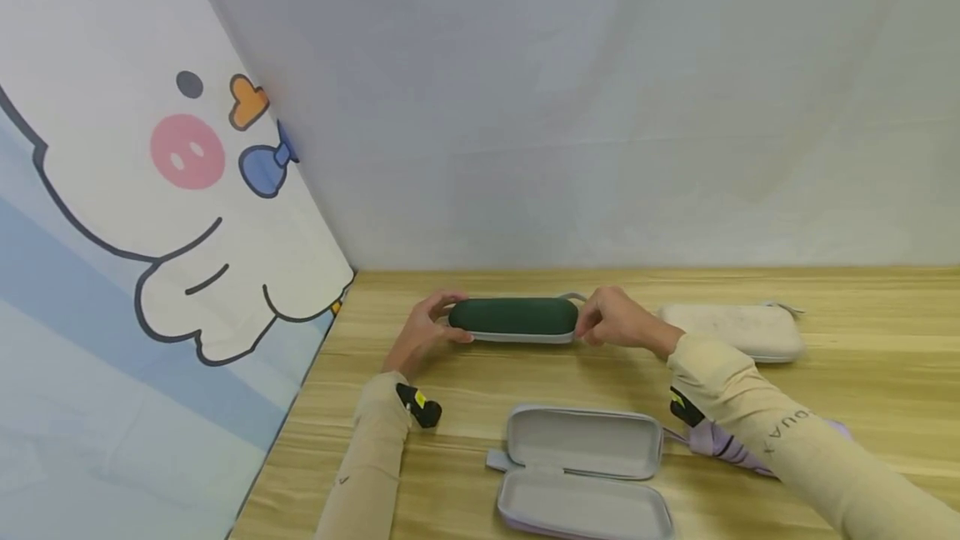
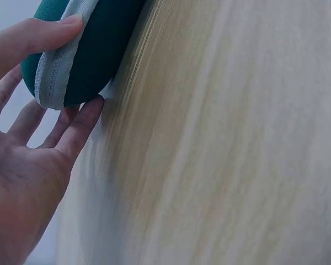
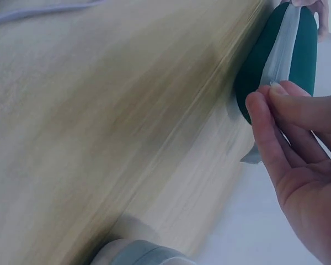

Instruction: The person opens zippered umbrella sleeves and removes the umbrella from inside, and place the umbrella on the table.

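Observation:
A closed dark green case with a pale zipper band lies near the table's back edge. At its left end is my left hand, gripping it. In the left wrist view that hand has its thumb on the zipper band of the green case and its fingers round the end. My right hand is at the right end. The right wrist view shows this hand pinching at the zipper of the green case between thumb and forefinger; the pull itself is hidden.
A beige case lies closed at the right, behind my right forearm. In front, an opened case shows its grey lining, with a strap at its left. A purple item is partly under my right sleeve. A pale curtain stands behind the table.

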The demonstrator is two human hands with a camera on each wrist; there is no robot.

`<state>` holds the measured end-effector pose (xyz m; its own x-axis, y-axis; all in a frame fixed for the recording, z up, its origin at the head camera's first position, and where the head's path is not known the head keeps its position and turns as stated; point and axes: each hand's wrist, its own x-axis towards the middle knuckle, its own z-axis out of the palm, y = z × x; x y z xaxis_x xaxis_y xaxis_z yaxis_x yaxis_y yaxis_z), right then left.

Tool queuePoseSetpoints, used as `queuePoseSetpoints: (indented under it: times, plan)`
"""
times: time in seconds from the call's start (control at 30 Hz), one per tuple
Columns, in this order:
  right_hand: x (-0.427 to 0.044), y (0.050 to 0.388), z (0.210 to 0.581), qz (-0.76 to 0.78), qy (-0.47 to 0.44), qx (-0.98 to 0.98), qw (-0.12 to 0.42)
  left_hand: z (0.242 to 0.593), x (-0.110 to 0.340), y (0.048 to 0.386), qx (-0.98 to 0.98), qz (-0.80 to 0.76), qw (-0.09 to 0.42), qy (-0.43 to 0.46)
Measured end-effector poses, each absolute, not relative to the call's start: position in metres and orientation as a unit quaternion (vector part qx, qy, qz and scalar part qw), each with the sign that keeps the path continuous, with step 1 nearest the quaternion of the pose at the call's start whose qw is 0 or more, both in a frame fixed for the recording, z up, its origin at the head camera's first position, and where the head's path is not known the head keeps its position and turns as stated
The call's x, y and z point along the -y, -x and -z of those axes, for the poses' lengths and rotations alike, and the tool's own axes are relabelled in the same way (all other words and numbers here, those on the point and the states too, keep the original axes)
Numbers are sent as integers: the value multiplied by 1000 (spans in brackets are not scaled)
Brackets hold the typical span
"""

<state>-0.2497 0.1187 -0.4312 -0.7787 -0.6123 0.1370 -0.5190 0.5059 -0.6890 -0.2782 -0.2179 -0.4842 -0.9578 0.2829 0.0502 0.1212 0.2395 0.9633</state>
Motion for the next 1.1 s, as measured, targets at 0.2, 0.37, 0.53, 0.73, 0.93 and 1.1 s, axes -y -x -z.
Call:
queuePoseSetpoints:
  times: [0.2, 0.37, 0.53, 0.73, 0.93, 1.1]
  plan:
    - [-116, 250, 429, 358, 343, -865, 72, 484, 217, 279, -783, -602, 67, -142]
    - [-110, 250, 425, 342, 358, -866, 71, 478, 218, 275, -778, -608, 72, -140]
    - [-103, 251, 424, 331, 363, -868, 71, 462, 220, 265, -771, -614, 85, -144]
    - [-98, 251, 424, 321, 370, -869, 66, 477, 222, 272, -778, -609, 75, -135]
    - [-98, 249, 422, 318, 374, -869, 62, 484, 221, 278, -782, -605, 73, -135]
    - [-97, 248, 423, 313, 381, -868, 53, 485, 220, 278, -784, -600, 75, -140]
